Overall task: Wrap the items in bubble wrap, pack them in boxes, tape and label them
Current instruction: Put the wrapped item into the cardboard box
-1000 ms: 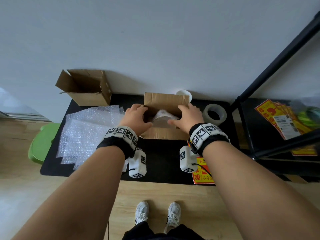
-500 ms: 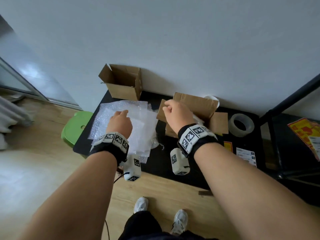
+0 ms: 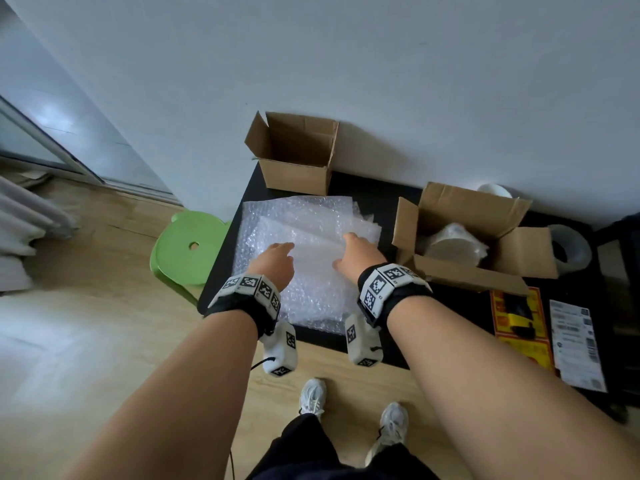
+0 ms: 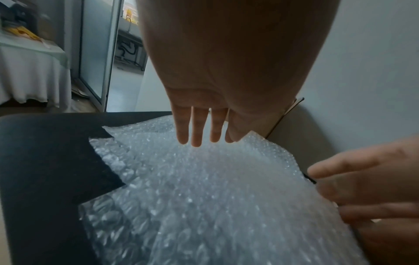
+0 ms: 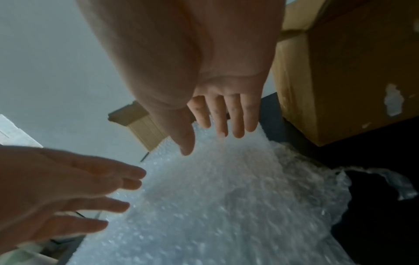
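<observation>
Head view: the bubble wrap stack (image 3: 304,258) is lying on the black table (image 3: 377,199), directly under both sets of fingers. The left hand (image 3: 273,263) and right hand (image 3: 356,256) are reaching over it with fingers straight and slightly spread, neither one pinching a sheet yet. A second ago both hands were working at the open box (image 3: 464,233) holding the wrapped item (image 3: 453,242), now lying to the right of the right fingers; this shift is suggesting that one item is packed and a fresh sheet is being fetched. A second, empty box (image 3: 294,161) is standing just beyond the fingertips, the tape roll (image 3: 568,249) far right of them.
</observation>
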{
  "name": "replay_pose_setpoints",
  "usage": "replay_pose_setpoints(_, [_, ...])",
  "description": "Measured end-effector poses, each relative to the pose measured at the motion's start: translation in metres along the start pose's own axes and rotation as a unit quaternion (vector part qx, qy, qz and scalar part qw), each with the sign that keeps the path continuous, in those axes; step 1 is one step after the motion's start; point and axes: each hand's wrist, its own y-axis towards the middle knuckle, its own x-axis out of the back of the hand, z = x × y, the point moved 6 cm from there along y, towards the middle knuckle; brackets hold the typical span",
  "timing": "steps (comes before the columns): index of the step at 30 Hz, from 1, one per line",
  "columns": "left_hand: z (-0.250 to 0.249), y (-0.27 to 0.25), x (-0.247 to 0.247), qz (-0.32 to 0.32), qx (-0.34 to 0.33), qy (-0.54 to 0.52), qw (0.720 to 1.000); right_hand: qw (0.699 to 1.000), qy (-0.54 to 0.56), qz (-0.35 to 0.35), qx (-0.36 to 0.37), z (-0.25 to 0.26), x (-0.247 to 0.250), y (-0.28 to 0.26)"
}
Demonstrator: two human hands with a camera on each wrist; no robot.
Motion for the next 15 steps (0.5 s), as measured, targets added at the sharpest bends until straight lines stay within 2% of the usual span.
replay_pose_setpoints(4, [0.009,0.007,0.009,-0.019,-0.013,-0.027,0.999,0.999,-0.036,-0.018,-0.020,-0.002,-0.005,0.007])
replay_pose_setpoints(6, [0.009,0.010,0.023,-0.048,-0.018,-0.045,0.998,0.999,-0.014,-0.038,-0.012,0.001,0.001,0.009])
replay_pose_setpoints(10, [0.005,0.008,0.060,-0.155,-0.029,-0.057,0.986,0.993,0.110,-0.045,0.004,0.009,0.022,0.001])
replay_pose_setpoints(13, [-0.002,0.003,0.084,-0.217,-0.020,-0.090,0.972,0.967,0.241,-0.083,0.000,0.010,0.047,-0.007])
replay_pose_setpoints(15, [-0.008,0.001,0.094,-0.228,-0.013,-0.124,0.966,0.941,0.313,-0.125,-0.012,0.006,0.066,-0.014])
